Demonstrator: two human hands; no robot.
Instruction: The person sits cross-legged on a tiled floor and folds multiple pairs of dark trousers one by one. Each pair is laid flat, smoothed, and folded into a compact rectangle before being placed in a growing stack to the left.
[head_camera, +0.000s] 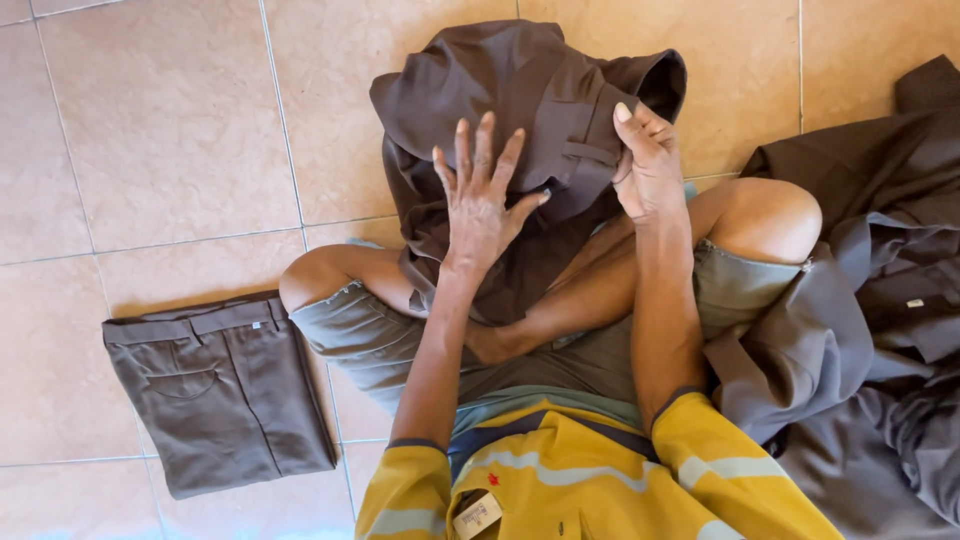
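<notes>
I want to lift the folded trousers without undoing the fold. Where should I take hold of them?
Judging by how they lie, grip the folded trousers at the waistband end, the stiffest edge, farthest from the person. Come from above with both hands, one at each corner, pinching all the layers together.

Folded brown trousers (222, 388) and heaped brown garments (860, 330) on tiled floor (170, 130)

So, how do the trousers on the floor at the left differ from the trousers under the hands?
The folded trousers lie flat on the tile floor in a neat rectangle, untouched; the held trousers are rumpled and draped over the person's legs. The left hand presses flat on the held trousers, and the right hand grips their waistband. Both are brown, though the held trousers look darker.
</notes>
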